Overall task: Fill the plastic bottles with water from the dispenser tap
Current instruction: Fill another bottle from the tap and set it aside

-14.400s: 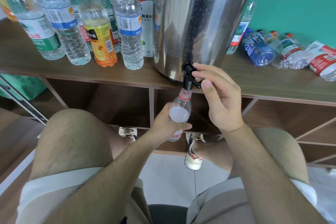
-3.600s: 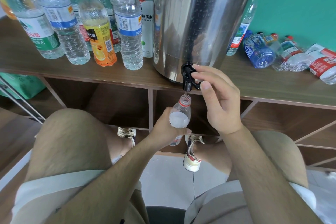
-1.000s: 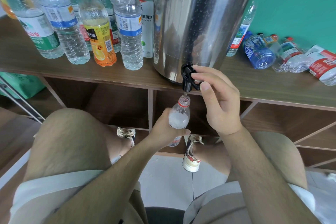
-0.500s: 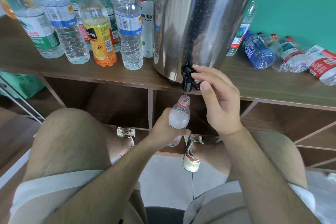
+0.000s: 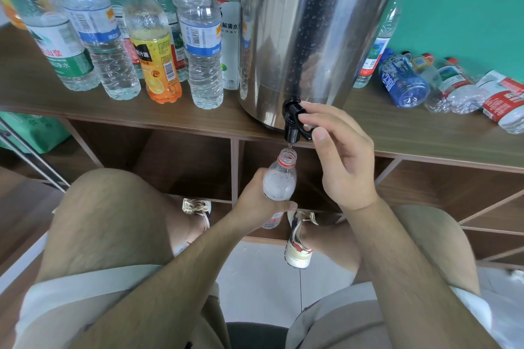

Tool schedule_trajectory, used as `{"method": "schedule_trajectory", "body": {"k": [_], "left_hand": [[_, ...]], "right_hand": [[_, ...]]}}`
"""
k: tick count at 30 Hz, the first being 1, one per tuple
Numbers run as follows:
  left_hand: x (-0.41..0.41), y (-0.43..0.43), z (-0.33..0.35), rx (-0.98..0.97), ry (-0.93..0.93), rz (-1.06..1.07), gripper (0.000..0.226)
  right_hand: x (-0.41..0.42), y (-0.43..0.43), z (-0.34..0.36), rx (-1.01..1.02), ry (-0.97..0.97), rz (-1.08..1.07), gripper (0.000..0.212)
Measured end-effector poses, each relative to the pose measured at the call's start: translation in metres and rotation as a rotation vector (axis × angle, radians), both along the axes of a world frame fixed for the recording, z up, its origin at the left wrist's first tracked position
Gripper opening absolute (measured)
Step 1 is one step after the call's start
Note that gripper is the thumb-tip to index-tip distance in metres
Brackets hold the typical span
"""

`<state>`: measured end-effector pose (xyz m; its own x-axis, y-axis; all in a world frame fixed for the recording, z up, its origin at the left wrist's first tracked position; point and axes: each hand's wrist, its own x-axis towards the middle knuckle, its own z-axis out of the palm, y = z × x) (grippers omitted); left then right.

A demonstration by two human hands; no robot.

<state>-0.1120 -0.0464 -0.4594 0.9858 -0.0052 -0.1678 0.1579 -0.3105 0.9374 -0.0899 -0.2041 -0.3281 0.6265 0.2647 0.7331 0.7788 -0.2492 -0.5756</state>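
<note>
- L hand (image 5: 255, 202) is gripping a small plastic bottle (image 5: 279, 183) round its body, fingers curling behind and thumb lying across the front.
- The bottle is being held upright and uncapped, w/ a red ring at the neck.
- Its mouth is sitting straight under the black tap (image 5: 293, 122), just apart from the spout. A thin stream of water (image 5: 289, 146) is running down into it.
- Water inside is looking white & frothy, reaching approx the shoulder.
- R hand (image 5: 347, 161) is pinching the tap's lever: forefinger lying over the top, thumb tip pressing at the outer end. The other fingers are hanging loosely curled, holding nothing.
- The tap is sticking out at the bottom of a steel dispenser (image 5: 312, 22), which is standing on the wooden worktop (image 5: 397, 129) w/ droplets clinging to its side.
- Left of the dispenser, capped bottles are standing upright in a bunch, incl. a yellow-capped bottle (image 5: 154, 45) w/ an orange label and a white-capped bottle (image 5: 202, 45) just beside it.
- Right of the dispenser, several bottles are lying on their sides, e.g. a blue bottle (image 5: 404, 83) and a red-labelled bottle (image 5: 504, 99).
- The person's shoes (image 5: 300, 238) are resting on the tiled floor (image 5: 255, 272) below the worktop's open cubbies (image 5: 184, 161).
</note>
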Motion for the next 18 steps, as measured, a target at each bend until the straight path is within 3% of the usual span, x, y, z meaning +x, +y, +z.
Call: {"method": "schedule_trajectory", "body": {"k": [8, 18], "left_hand": [[0.001, 0.000, -0.002, -0.006, -0.002, -0.002, 0.079], [0.001, 0.001, -0.002, -0.003, -0.014, 0.002, 0.079]], "right_hand": [[0.000, -0.007, 0.003, -0.067, -0.007, 0.130, 0.028], [0.001, -0.011, 0.003, -0.146, -0.046, 0.128, 0.029]]}}
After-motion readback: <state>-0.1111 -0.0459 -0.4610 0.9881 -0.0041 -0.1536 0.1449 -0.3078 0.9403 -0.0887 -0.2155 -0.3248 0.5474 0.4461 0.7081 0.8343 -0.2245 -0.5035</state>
